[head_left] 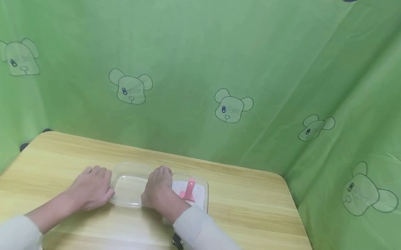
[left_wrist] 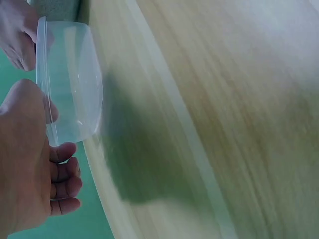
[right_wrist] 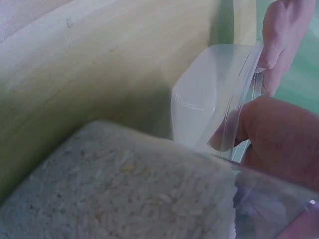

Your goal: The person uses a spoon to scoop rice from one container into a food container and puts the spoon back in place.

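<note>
Presently, both grips are closed on one clear tub.

From my remote seat, I see the person's left grip (head_left: 92, 187) clamped on the left side of the clear tub (head_left: 129, 189), thumb at the rim and fingers curled. The right grip (head_left: 158, 188) pinches the opposite side; in the right wrist view I make out its thumb against the tub's wall. The tub sits between them over the wood-grain surface (head_left: 250, 211), though I can't tell whether its base touches. Just right of it, partly hidden by the right forearm, stands a second container (head_left: 208, 195) of white rice (head_left: 199, 192), with a pink scoop (head_left: 189, 188) in it, handle up. Behind the surface hangs a green curtain (head_left: 193, 51).
</note>
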The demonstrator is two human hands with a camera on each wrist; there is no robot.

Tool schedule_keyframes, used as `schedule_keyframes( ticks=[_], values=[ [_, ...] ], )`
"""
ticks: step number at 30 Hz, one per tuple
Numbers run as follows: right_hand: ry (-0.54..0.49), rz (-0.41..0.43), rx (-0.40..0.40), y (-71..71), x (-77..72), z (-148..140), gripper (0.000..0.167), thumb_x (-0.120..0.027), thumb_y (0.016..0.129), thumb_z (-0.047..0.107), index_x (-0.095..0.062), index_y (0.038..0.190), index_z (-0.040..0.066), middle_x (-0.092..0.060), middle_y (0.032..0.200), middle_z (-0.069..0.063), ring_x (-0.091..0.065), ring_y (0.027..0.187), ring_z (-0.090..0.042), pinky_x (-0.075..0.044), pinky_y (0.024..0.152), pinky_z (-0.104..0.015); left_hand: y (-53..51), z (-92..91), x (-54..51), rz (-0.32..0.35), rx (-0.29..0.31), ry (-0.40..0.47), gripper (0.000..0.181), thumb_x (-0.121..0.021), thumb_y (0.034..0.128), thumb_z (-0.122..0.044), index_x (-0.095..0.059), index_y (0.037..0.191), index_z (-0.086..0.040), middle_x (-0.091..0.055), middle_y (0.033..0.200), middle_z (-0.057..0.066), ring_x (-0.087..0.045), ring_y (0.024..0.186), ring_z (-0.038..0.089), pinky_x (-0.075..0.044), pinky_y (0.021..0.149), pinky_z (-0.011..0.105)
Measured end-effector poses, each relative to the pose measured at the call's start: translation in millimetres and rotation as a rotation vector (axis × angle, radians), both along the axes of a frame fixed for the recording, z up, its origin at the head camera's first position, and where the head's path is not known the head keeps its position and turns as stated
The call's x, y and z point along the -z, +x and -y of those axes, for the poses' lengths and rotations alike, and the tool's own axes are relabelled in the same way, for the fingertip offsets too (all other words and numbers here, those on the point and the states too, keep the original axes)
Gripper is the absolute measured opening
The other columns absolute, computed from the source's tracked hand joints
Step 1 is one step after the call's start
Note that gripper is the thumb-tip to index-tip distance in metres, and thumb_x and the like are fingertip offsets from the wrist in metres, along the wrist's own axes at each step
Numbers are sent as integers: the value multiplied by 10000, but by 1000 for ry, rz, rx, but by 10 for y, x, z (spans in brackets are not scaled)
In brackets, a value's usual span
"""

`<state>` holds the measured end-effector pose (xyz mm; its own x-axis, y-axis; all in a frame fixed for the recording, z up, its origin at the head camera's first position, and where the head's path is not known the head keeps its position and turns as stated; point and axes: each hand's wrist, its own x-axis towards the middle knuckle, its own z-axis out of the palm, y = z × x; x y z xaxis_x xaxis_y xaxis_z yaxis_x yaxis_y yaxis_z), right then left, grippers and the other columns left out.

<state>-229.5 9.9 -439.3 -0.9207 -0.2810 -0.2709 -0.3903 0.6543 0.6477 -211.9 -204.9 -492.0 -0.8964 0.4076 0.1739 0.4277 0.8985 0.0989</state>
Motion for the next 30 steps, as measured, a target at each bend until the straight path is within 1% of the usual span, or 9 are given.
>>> schedule_keyframes(
  ticks=[3,6,12,15,17,21,24,27,30],
  values=[
    [2,-10,-10,29,-31,6,633,-348,966,662,-656,1113,128,-553,891,43,-486,857,-136,-427,842,-282,28,8,17,-54,5,2,197,-545,922,-260,-472,829,-103,-431,750,19,-387,709,181,-372,700,355],
    [8,-11,-17,50,-40,8,636,-346,970,651,-657,1143,124,-557,906,35,-493,871,-145,-442,875,-290,46,12,26,-63,-3,10,210,-554,902,-283,-487,836,-96,-453,754,26,-410,712,183,-389,701,365],
    [19,2,-20,82,-29,3,688,-336,975,681,-637,1241,123,-569,974,22,-496,921,-155,-448,941,-298,81,1,0,-14,-26,16,274,-605,868,-357,-509,853,-101,-488,788,34,-442,743,188,-405,724,387],
    [24,-5,-28,96,-22,0,718,-334,969,709,-640,1257,127,-585,991,21,-505,935,-156,-448,944,-300,80,-5,-26,-6,-20,10,297,-635,860,-364,-522,853,-89,-509,801,51,-456,757,200,-430,745,417],
    [25,-9,-27,99,-12,1,723,-337,967,714,-642,1266,131,-592,998,21,-509,944,-157,-449,957,-302,79,-9,-33,7,-13,28,292,-642,868,-341,-531,864,-70,-522,811,68,-466,766,211,-460,770,448],
    [23,-7,-19,108,6,-2,726,-334,971,706,-631,1304,133,-594,1020,16,-507,968,-164,-444,987,-310,97,-10,8,39,-8,83,220,-615,904,-271,-513,859,-82,-490,794,46,-434,756,194,-441,733,398],
    [30,-11,-33,124,4,-9,732,-321,976,701,-629,1324,135,-603,1037,17,-512,980,-164,-440,994,-312,124,-11,39,46,-17,117,183,-592,917,-233,-486,833,-111,-454,773,21,-398,736,177,-373,688,334],
    [27,-13,-48,141,-7,-19,713,-326,982,688,-648,1318,148,-617,1046,20,-519,982,-162,-438,994,-316,145,-19,33,66,-28,134,172,-582,922,-219,-482,830,-114,-449,773,19,-392,733,176,-357,680,320],
    [0,7,-54,164,-10,-35,670,-334,997,659,-680,1298,170,-636,1072,17,-523,994,-167,-436,997,-330,157,-30,18,98,-39,141,170,-577,927,-214,-479,833,-112,-446,775,21,-390,736,180,-347,679,317]
  ],
)
